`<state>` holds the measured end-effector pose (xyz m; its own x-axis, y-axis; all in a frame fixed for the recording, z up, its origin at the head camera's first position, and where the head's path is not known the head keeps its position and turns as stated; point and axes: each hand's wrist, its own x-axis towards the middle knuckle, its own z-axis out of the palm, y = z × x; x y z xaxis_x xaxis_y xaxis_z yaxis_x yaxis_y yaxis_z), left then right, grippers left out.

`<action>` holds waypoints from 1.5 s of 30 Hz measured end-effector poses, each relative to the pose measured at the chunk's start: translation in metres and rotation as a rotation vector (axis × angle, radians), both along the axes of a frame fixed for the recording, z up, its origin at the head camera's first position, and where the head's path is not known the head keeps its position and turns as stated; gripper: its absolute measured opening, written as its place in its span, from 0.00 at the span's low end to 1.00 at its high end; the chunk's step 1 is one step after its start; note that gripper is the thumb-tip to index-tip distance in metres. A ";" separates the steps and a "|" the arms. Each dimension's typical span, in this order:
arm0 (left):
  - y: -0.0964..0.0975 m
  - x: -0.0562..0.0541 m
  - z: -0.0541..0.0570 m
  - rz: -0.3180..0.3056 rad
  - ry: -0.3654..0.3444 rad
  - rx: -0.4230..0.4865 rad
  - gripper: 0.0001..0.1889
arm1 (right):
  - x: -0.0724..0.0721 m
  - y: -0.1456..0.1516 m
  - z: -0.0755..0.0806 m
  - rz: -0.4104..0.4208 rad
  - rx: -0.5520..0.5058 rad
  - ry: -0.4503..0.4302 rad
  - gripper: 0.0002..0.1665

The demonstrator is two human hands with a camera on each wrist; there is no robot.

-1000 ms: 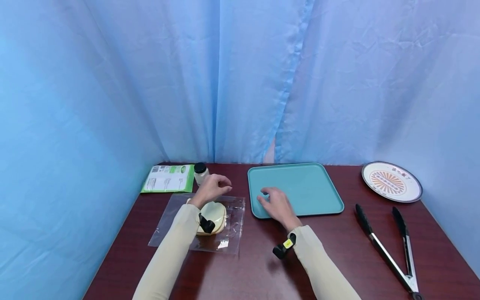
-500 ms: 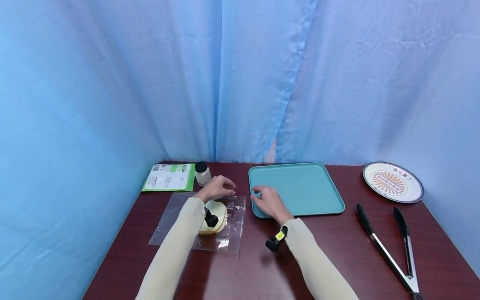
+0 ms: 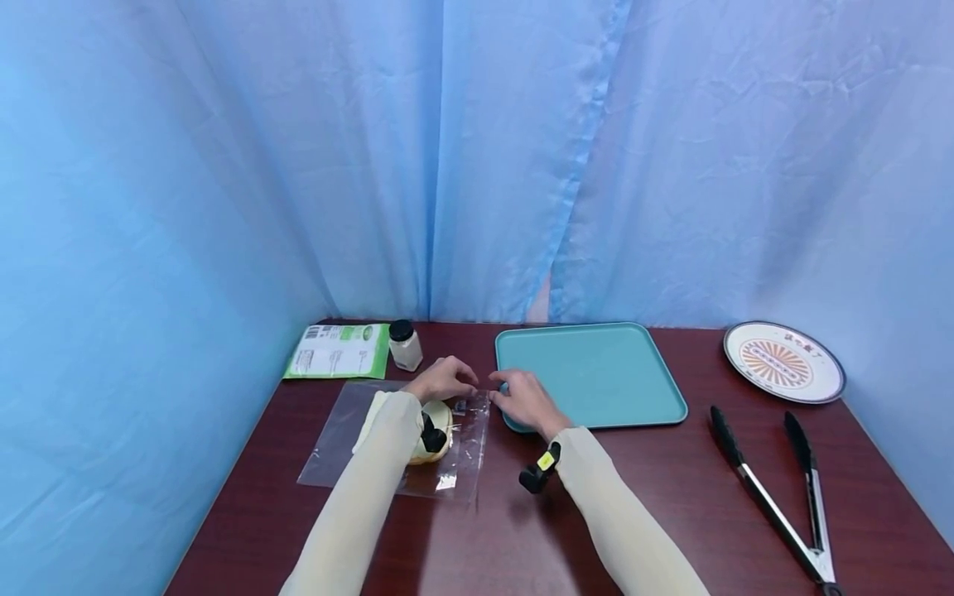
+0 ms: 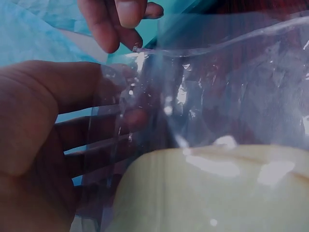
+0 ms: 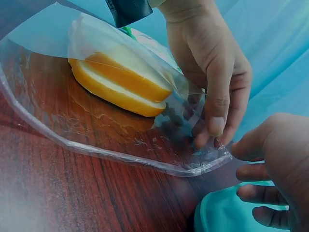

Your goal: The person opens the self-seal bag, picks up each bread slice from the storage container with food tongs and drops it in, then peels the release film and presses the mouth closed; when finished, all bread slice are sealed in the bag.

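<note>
A clear plastic bag [image 3: 471,451] lies on the table at the left, with bread slices [image 5: 116,82] inside it. My left hand [image 3: 445,379] reaches over the bag and pinches its far right corner; in the left wrist view, the fingers of this left hand [image 4: 34,111] show through the film. From the other side my right hand [image 3: 525,400] meets that corner. The right wrist view shows the fingertips of the right hand [image 5: 277,169] right at the tip of the bag, the other fingers loosely spread. Part of the bread is hidden under the left sleeve in the head view.
A teal tray [image 3: 596,372] sits beside the right hand. Behind the bag are a black-capped jar [image 3: 405,348] and a green-and-white packet [image 3: 339,352]. Farther right are a patterned plate [image 3: 784,362] and spread tongs [image 3: 778,505]. Blue curtains [image 3: 477,165] close off the back and sides.
Both hands have come together: the left hand has moved right along the bag's far edge, and the right hand has moved left from over the tray to the bag's corner.
</note>
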<state>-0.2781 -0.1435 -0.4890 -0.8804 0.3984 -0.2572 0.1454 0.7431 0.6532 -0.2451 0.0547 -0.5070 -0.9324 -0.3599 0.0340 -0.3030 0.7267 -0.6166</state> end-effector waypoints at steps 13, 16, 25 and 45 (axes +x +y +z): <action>0.004 0.002 -0.005 0.026 0.055 0.016 0.08 | -0.007 -0.014 -0.002 0.045 0.103 0.029 0.19; 0.006 0.002 -0.006 0.024 0.079 0.002 0.07 | -0.008 -0.016 -0.003 0.062 0.123 0.059 0.16; 0.008 0.004 -0.005 0.058 0.087 -0.010 0.06 | -0.007 -0.020 -0.006 0.059 0.140 0.112 0.12; 0.008 0.003 -0.004 0.034 0.055 -0.022 0.08 | -0.009 -0.025 -0.008 0.002 0.143 0.089 0.14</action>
<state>-0.2747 -0.1353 -0.4935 -0.9063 0.3628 -0.2169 0.1550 0.7626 0.6280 -0.2542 0.0299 -0.5150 -0.9271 -0.3691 0.0647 -0.3535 0.8043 -0.4775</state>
